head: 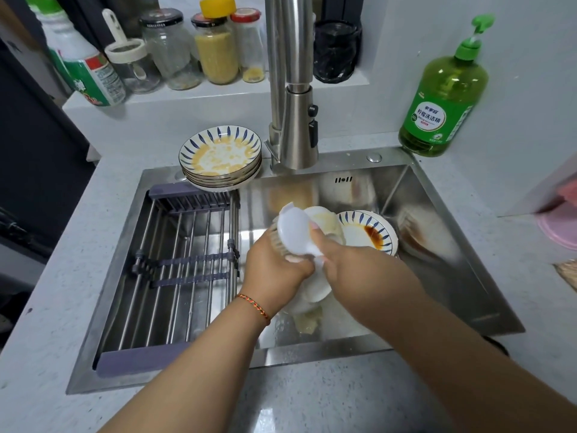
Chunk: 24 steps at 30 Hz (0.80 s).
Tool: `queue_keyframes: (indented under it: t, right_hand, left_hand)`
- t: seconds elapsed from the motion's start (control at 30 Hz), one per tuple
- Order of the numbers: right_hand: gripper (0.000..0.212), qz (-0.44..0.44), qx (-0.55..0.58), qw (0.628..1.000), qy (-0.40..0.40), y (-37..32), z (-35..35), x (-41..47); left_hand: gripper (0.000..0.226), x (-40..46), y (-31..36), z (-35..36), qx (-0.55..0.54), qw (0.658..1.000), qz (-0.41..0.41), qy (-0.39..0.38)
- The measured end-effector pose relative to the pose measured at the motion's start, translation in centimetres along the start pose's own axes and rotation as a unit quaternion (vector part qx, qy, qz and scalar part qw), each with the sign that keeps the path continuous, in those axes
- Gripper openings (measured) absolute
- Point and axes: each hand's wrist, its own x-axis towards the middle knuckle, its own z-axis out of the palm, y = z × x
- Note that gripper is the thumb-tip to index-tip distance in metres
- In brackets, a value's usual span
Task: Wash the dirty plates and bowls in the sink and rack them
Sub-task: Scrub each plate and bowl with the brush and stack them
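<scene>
My left hand [274, 260] grips a tilted white bowl [315, 289] low in the steel sink [437, 245]; most of the bowl is hidden by both hands. My right hand [343, 260] holds a white scrub brush [296, 229], its bristles turned toward my left fingers. Just behind lie a white bowl with yellowish residue [326, 221] and a blue-patterned plate with brown sauce [365, 232]. A stack of dirty blue-rimmed plates [220, 157] sits at the sink's back left corner. The metal dish rack [187, 260] spans the sink's left half with nothing on it.
The steel faucet [293, 120] rises behind the sink, its spout above the hands. A green dish soap bottle [443, 101] stands at the back right. Jars and bottles [215, 48] line the back ledge. A pink item [559, 229] lies on the right counter.
</scene>
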Motion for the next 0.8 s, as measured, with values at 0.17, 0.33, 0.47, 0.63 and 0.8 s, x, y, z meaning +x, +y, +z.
queue_keyframes:
  t: [0.17, 0.33, 0.47, 0.63, 0.8]
  right_hand:
    - [0.047, 0.094, 0.026, 0.995, 0.03, 2.8, -1.1, 0.9]
    - [0.057, 0.015, -0.034, 0.999, 0.014, 2.1, 0.9, 0.5]
    - [0.046, 0.132, 0.22, 0.966, -0.018, 5.4, 1.2, 2.9]
    - [0.035, 0.205, 0.499, 0.842, 0.01, 4.9, 3.8, 2.2]
    - [0.029, 0.202, 0.58, 0.789, -0.01, 5.9, 4.2, 2.0]
  left_hand:
    - [0.037, 0.0, 0.5, -0.5, 0.056, 0.998, 0.014, 0.013]
    - [0.033, 0.1, 0.1, -0.5, 0.029, 1.0, -0.003, 0.008]
    - [0.037, -0.3, -0.3, -0.8, -0.054, 0.997, -0.027, 0.042]
    - [0.039, -0.9, -0.8, 0.2, -0.292, 0.944, -0.11, 0.106]
    - [0.049, -1.8, -1.5, 0.1, -0.378, 0.915, -0.139, 0.04]
